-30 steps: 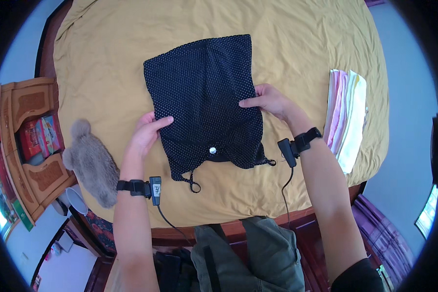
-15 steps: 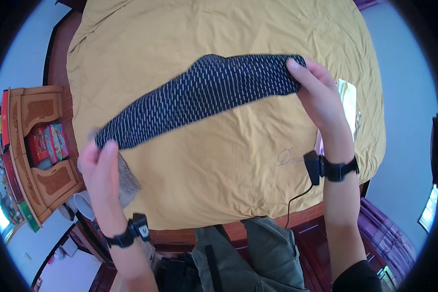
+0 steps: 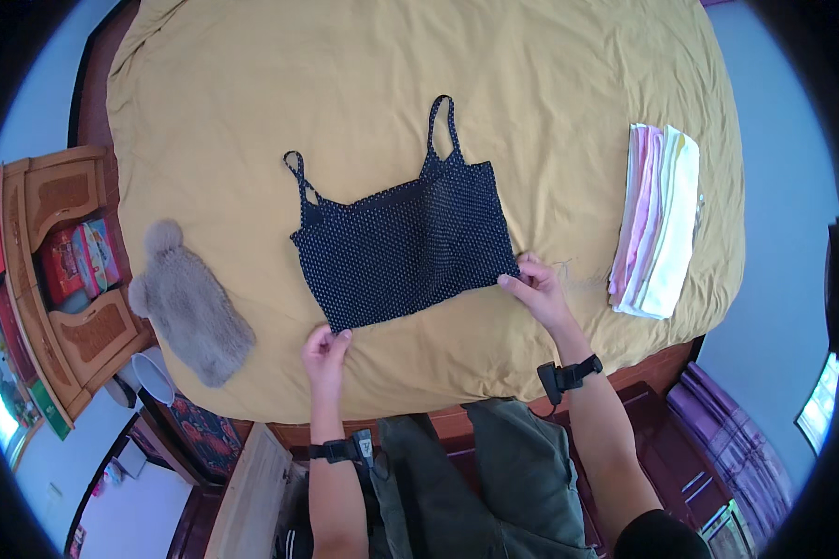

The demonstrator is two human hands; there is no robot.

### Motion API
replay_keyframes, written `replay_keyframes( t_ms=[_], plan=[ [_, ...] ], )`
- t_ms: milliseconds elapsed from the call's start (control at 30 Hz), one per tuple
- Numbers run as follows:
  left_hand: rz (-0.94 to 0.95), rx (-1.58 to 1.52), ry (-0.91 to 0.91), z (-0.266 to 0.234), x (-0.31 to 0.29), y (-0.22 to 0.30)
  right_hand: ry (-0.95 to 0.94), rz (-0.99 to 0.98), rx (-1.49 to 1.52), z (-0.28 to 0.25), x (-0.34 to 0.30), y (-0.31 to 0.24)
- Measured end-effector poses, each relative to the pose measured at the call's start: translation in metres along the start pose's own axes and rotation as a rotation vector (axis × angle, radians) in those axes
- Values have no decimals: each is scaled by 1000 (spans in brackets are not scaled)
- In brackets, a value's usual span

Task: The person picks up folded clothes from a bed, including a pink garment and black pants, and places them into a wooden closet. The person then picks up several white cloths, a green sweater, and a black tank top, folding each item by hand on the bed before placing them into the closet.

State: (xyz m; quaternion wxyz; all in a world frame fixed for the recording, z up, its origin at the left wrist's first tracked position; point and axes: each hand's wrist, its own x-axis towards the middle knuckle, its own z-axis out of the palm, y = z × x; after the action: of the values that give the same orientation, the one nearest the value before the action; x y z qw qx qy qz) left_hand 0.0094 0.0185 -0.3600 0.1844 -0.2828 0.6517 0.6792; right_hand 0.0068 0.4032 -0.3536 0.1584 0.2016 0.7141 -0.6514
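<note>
A black camisole top (image 3: 408,247) with small pale marks lies spread on the yellow bed sheet (image 3: 364,84), its two thin straps pointing away from me. My left hand (image 3: 325,352) pinches its near left corner. At the near right corner, my right hand (image 3: 537,287) grips the hem between thumb and fingers. The hem runs between the two hands and slants up toward the right.
A furry grey-brown hat with two pompoms (image 3: 196,312) lies on the bed's left side. Folded white and pink cloths (image 3: 655,224) lie at the right. Beyond the left bed edge stand a wooden cabinet (image 3: 75,196) and a white bucket (image 3: 153,374).
The camisole, stretched and bunched between my raised hands before, now lies open on the bed with its straps showing. Both hands have come down nearer to me and closer together.
</note>
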Motion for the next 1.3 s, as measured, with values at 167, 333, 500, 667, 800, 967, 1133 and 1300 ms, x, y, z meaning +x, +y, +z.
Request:
replay_keyframes(
  t_ms=[167, 333, 500, 667, 800, 967, 1133, 1300],
  plan=[
    [63, 168, 42, 21, 22, 29, 208, -115, 65, 3, 24, -21],
    [132, 296, 121, 14, 66, 56, 92, 196, 75, 12, 58, -75],
    [176, 29, 232, 15, 66, 76, 207, 67, 270, 7, 65, -69],
    [97, 79, 310, 3, 67, 66, 242, 109, 69, 9, 72, -57],
    [74, 191, 242, 22, 55, 65, 107, 120, 75, 10, 74, -54],
    [111, 41, 40, 29, 41, 39, -8, 147, 6, 15, 67, -55],
    [93, 54, 85, 19, 11, 31, -64, 202, 190, 9, 48, -46],
    [113, -27, 127, 29, -37, 85, 106, 105, 285, 1, 7, -70]
  ],
)
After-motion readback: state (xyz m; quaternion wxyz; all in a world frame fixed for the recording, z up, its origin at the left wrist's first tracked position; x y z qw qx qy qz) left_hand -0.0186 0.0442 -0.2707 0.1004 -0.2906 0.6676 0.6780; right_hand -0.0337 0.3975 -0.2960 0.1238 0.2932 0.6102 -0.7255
